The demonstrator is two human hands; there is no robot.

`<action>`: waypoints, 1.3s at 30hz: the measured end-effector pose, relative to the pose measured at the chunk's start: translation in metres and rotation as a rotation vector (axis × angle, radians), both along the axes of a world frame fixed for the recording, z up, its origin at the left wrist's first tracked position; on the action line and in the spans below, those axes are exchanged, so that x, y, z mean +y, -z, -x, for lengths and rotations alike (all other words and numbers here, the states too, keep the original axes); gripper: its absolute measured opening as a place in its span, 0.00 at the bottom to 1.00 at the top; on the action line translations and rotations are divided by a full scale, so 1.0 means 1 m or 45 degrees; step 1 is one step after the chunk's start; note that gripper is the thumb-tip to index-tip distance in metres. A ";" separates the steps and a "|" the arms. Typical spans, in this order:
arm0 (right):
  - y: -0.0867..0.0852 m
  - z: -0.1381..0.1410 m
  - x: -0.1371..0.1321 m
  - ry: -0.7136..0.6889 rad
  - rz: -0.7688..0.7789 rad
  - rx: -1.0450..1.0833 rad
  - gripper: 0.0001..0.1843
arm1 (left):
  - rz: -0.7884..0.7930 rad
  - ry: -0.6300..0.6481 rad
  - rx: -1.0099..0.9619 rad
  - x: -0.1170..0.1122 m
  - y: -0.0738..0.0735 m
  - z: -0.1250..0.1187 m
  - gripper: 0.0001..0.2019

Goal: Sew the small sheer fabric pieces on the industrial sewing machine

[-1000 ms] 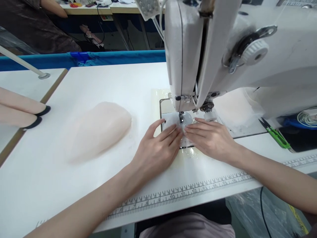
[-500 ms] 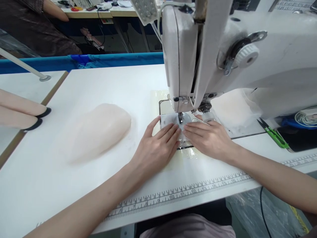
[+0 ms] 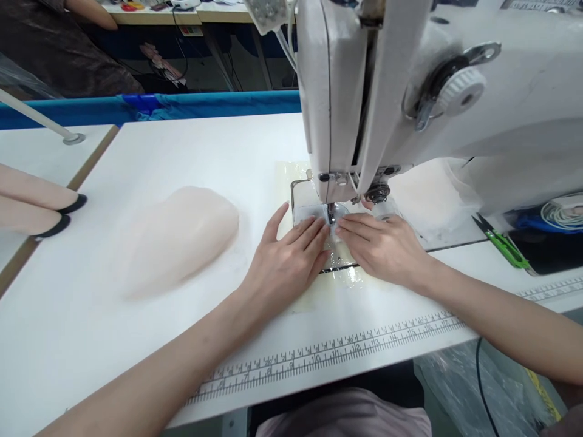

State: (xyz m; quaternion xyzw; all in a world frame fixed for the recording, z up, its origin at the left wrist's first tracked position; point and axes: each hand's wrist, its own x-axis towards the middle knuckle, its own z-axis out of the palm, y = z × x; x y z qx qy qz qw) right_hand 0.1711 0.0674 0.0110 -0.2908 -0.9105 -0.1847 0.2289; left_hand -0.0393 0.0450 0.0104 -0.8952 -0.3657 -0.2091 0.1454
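My left hand [image 3: 289, 252] lies flat with its fingers stretched out, pressing a small piece of thin, sheer white fabric [image 3: 306, 212] onto the bed of the sewing machine [image 3: 337, 103]. On the other side of the presser foot [image 3: 331, 211], my right hand [image 3: 382, 246] rests with outstretched fingers, their tips beside the foot. The fingers of both hands cover much of the fabric. A sheer, pale beige cup-shaped piece [image 3: 191, 237] lies on the white table to the left of my left hand.
Green-handled thread snips [image 3: 505, 246] lie to the right, beside a black flat object [image 3: 546, 252]. More pale sheer fabric [image 3: 432, 194] sits behind the machine's arm. A printed ruler [image 3: 337, 358] runs along the front edge. Two beige black-tipped forms [image 3: 40, 206] stick in from the left.
The fabric under my hands has slid away from me beneath the foot, showing less in front of it. Both hands have moved slightly forward with it. The view has shifted a little.
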 end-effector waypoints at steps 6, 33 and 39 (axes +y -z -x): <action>-0.004 -0.001 -0.006 -0.018 0.050 0.055 0.15 | -0.001 -0.006 -0.004 -0.011 -0.004 -0.003 0.14; -0.001 0.002 0.003 0.147 0.012 -0.135 0.17 | 0.114 -0.080 -0.048 0.009 0.004 0.001 0.18; -0.003 -0.001 0.004 0.160 0.074 -0.148 0.19 | 0.247 -0.132 -0.092 0.013 0.002 -0.001 0.19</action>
